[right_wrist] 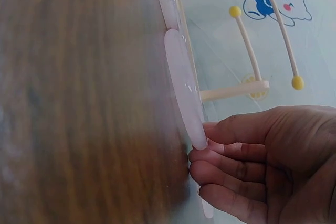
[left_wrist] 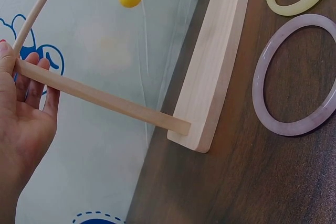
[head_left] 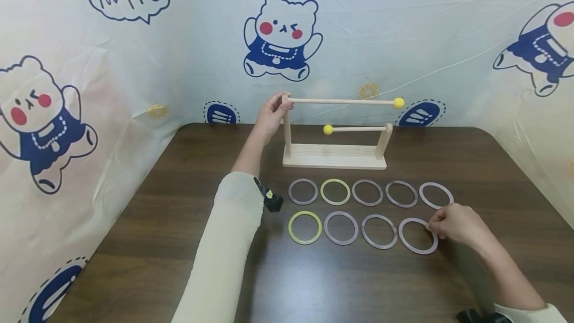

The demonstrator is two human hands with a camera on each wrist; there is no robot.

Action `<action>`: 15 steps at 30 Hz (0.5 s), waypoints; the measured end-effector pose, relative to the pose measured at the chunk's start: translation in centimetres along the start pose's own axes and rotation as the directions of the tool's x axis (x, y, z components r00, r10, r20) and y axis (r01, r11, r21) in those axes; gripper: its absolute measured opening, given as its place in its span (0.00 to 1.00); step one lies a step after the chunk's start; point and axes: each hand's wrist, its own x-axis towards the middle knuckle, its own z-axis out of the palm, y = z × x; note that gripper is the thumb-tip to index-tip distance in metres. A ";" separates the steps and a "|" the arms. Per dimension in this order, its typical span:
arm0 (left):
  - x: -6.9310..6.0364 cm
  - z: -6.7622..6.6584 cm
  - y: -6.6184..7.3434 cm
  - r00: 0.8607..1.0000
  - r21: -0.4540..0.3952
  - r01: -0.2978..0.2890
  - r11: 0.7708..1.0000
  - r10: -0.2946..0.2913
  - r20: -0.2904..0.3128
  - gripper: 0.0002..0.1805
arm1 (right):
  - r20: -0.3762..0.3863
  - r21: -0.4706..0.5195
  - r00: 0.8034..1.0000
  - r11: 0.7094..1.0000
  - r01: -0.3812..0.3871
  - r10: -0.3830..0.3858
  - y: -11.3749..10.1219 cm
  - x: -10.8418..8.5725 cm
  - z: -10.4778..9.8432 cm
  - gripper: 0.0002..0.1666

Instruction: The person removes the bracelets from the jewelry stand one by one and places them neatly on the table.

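A wooden bangle stand (head_left: 334,156) is at the back of the table, with two posts and two horizontal rods ending in yellow balls. My left hand (head_left: 271,116) grips the top of its taller left post (left_wrist: 105,96), thumb and fingers around it. In front of the stand lie two rows of bangles, mostly lilac, with one yellow bangle (head_left: 335,192) in the back row and another yellow bangle (head_left: 305,241) in the front. My right hand (head_left: 462,224) pinches the right edge of the front row's last lilac bangle (head_left: 418,250), which the right wrist view shows close to the table.
The upper rod (head_left: 341,101) points right, the lower rod (head_left: 358,129) points left. Both rods carry no bangles. A printed cloth (head_left: 202,49) with cartoon bears hangs behind and beside the brown table (head_left: 148,243).
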 end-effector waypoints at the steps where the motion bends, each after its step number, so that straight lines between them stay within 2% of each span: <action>1: 0.0 0.0 0.0 1.000 0.002 0.001 1.000 -0.001 -0.001 0.22 | 0.001 -0.001 1.000 1.000 -0.003 0.003 0.0 0.0 0.0 0.05; 15: 0.0 0.1 0.0 1.000 0.016 0.001 1.000 -0.001 -0.009 0.23 | 0.000 -0.025 1.000 0.999 -0.030 0.030 -0.1 0.0 0.0 0.06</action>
